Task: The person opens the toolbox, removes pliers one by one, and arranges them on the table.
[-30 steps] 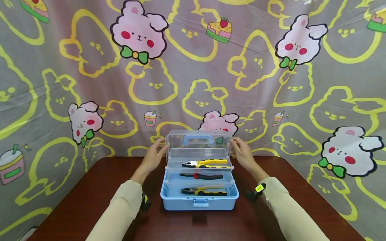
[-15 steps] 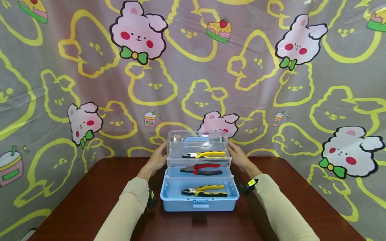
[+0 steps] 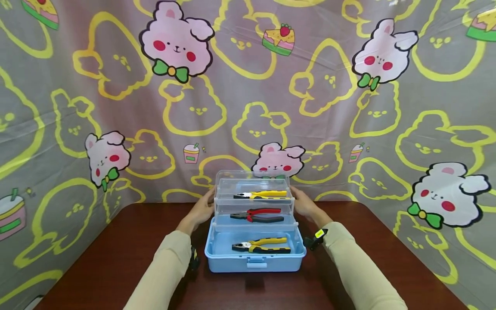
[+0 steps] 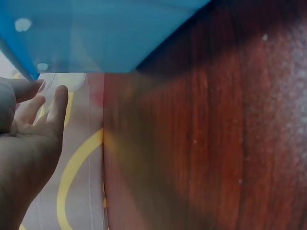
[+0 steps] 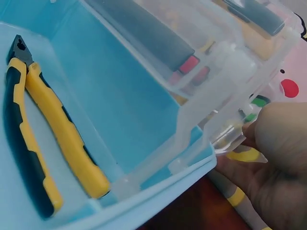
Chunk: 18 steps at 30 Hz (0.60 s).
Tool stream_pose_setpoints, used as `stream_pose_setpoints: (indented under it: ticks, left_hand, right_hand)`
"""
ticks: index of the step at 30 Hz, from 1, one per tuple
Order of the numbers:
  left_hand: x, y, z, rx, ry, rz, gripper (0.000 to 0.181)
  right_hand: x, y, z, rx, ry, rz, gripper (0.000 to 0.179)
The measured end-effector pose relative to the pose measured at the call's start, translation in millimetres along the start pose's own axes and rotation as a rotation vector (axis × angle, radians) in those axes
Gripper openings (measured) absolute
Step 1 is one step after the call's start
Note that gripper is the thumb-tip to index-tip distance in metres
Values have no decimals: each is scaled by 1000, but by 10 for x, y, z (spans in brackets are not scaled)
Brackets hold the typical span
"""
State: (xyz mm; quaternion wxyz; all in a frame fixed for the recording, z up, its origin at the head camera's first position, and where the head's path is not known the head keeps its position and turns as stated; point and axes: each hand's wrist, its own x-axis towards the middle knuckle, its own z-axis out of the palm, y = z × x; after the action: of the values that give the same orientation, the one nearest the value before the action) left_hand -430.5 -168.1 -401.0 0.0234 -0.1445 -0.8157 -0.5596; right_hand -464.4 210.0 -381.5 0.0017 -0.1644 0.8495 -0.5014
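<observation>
Nearest me, the cream left sleeve (image 3: 162, 267) and right sleeve (image 3: 360, 269) reach in from either side over the dark red-brown table (image 3: 112, 245). A dark device with a yellow label (image 3: 319, 234) sits at the right wrist.

Between the forearms stands a light blue toolbox (image 3: 224, 264), upright on the table, its latch (image 3: 257, 265) facing the person. On the floor of the box lie yellow-and-black pliers (image 3: 267, 249), head to the left. Above and behind, 2 clear plastic trays are raised in steps. The lower tray (image 3: 228, 227) holds red-and-black pliers (image 3: 251, 214); the upper tray (image 3: 224, 201) holds another pair of yellow-and-black pliers, the upper pliers (image 3: 261, 194). All 3 pairs point the same way.

Farther back, the left hand (image 3: 201, 210) is at the left rear side of the box, fingers partly extended and slightly bent; I can't tell whether they grip anything. The right hand (image 3: 305, 204), opposite, has thumb and fingers bent around the edge of the clear lid (image 3: 232, 175), which stands raised behind the trays.

Beyond hangs a grey curtain (image 3: 248, 90) printed with yellow outlines and pink-cheeked rabbits.
</observation>
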Motion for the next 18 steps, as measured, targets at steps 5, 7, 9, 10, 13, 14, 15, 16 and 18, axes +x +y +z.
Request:
stream_pose_setpoints:
  ticks: [5,7,9,10,13,14,15,16,18]
  left_hand:
    - [12,-7,17,4,-16,-9,69]
    - [10,-12,27,5,-15,-14,67]
    - [6,-22,33,20,-9,-17,65]
    - [6,-26,38,26,-8,-20,64]
    - [-6,-37,46,41,2,-54,63]
    - [-8,-40,49,41,5,-66,63]
    - [-9,-42,53,34,3,-77,63]
    - [-10,-43,55,28,1,-87,64]
    - [-13,-47,51,19,-5,-109,64]
  right_hand:
    - [-15,6,-17,23,-19,33,53]
    - [-15,26,-18,39,-34,47,48]
    - [-13,51,-11,35,-47,50,41]
    - [-12,63,-5,32,-53,51,38]
    - [-8,95,17,-11,-56,38,33]
    - [-4,104,25,-16,-58,34,33]
    - [-3,111,31,-23,-61,25,32]
    - [-4,113,37,-31,-60,18,31]
    - [9,124,45,-41,-63,24,32]
